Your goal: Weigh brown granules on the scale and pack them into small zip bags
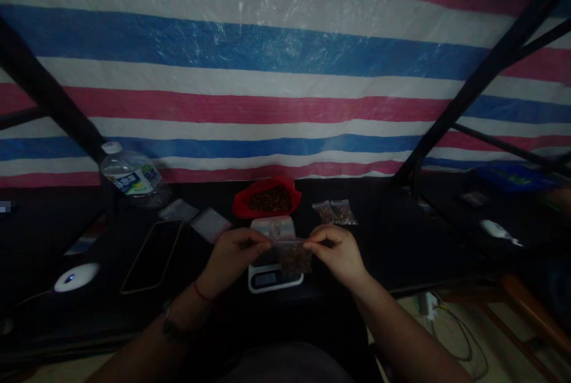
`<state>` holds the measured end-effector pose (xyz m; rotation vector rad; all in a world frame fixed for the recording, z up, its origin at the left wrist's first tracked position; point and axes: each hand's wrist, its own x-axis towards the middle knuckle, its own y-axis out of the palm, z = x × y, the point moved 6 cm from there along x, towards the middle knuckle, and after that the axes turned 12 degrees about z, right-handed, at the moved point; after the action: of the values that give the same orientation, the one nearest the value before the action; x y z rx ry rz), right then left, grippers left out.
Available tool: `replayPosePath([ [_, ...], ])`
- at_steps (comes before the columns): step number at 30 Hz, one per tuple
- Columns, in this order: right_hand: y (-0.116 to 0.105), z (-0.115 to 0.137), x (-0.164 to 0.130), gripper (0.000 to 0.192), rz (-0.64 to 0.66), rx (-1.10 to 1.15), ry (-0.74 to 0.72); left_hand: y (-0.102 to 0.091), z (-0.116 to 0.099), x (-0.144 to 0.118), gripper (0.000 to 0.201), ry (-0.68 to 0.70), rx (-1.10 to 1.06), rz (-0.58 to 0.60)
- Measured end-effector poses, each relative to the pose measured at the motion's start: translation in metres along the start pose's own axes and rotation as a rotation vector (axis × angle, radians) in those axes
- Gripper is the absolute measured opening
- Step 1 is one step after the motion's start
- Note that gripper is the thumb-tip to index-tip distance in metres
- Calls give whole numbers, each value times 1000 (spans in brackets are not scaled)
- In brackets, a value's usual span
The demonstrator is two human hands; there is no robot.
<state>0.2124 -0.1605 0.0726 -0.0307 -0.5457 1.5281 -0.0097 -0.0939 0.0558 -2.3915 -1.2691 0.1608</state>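
A big striped sheet [267,44] in red, white and blue hangs behind everything. In front of it is a black tabletop [379,240]. The left hand [229,255] and the right hand [339,252] reach out over its near side. A big see-through bottle [136,178] with a white cap stands at the back on the left. A red bag [238,206] sits near the middle at the back, with its top wide open and lots of brown bits [272,198] inside. Just in front of it is a white scale [254,285] with a little screen. A dark phone [154,255] lies flat to the left. Behind the phone are flat clear bags [209,225]. A white rounded thing [78,277] with a blue light is left of the phone. Two filled bags [343,213] lie side by side, right of the red bag. The small bag [294,259] with brown bits hangs over the scale. The fingers of each hand are pinched closed on one top corner of it.
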Motion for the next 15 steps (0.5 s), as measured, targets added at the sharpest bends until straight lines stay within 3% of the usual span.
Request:
replayPosePath([
  [3, -34, -7, 4, 16, -74, -19, 83, -36, 27, -4, 24, -108, 57, -80],
  [6, -53, -8, 19, 19, 18, -27, 90, -65, 59, -7, 28, -234, 216, 38],
  [9, -59, -17, 36, 21, 74, -53, 92, -83, 90, -12, 32, -326, 355, 174],
  [11, -61, -36, 47, 24, 45, -54, 121, -89, 106, -15, 33, -360, 467, 215],
  [15, -60, -98, 63, 30, -45, -131, 196, -94, 123, -13, 38, -338, 643, 126],
])
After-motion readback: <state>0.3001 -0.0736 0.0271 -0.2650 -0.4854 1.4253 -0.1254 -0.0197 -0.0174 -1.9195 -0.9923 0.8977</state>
